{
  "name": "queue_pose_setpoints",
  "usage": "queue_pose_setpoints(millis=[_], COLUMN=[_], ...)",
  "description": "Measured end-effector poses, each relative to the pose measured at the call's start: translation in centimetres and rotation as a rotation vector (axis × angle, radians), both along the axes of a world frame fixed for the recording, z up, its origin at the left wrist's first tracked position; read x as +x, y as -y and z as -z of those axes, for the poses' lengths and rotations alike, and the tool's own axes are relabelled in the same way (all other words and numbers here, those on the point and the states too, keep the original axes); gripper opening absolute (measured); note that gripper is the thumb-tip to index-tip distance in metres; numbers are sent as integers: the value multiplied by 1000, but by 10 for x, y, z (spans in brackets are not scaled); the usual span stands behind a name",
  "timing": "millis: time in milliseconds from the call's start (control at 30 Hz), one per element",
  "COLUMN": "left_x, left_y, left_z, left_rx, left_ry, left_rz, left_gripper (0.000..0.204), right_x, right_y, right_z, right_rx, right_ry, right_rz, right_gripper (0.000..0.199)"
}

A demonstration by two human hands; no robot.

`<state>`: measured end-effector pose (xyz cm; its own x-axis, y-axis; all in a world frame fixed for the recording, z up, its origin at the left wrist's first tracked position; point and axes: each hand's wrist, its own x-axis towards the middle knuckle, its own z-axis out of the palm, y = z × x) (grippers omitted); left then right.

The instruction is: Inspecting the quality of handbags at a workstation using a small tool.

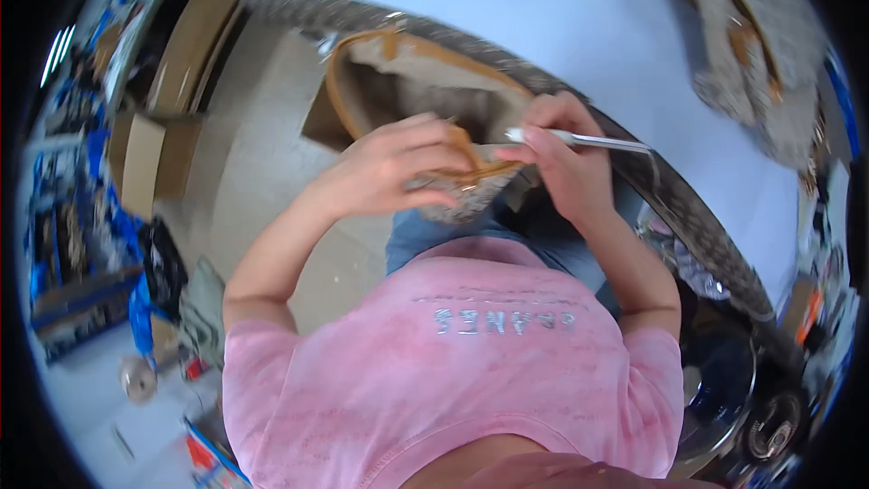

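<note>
An open bag (434,59) with a beige lining and tan trim along its rim sits above my lap, against the table edge. My left hand (398,163) is closed on the near side of the bag, fingers curled over the tan-edged rim. Opposite it, my right hand (566,158) pinches a slim pen-like tool (608,142), silver with a white end, which points out to the right. The right fingertips also touch the tan trim. Motion blur hides the tool's exact kind.
A white-topped table (597,14) with a patterned edge curves from upper left to lower right. Another patterned bag piece (769,81) with tan parts lies on it at the far right. Cardboard boxes (158,163) stand on the floor at left, near a black plastic bag (163,258).
</note>
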<state>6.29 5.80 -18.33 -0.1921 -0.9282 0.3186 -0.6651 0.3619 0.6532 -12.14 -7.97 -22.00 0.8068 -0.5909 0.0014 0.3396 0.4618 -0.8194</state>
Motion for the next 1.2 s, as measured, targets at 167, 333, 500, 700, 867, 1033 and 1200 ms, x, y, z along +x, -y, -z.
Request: queue_pose_setpoints(millis=[167, 333, 500, 700, 867, 1033, 1200], left_x=[-6, -14, -41, -100, -95, -41, 3], left_y=[-4, -2, 1, 20, 45, 93, 85], left_z=[-2, -4, -21, -35, -10, -3, -22], left_rx=[-70, -44, 82, 297, 288, 56, 154], left_ry=[173, 285, 104, -73, -65, 286, 888], left_rz=[-40, -162, -226, -143, -47, -95, -97], left_gripper=[23, 23, 22, 24, 29, 35, 37], right_x=[2, 5, 8, -1, 13, 9, 35], right_y=[17, 21, 33, 58, 92, 96, 77], right_z=[-9, -19, -41, -67, -42, -32, -53], right_rx=[26, -34, 73, 55, 112, 101, 154], right_ry=[123, 214, 496, 583, 994, 1094, 881], right_rz=[18, 83, 147, 50, -316, -216, 116], right_gripper=[7, 10, 26, 33, 25, 19, 18])
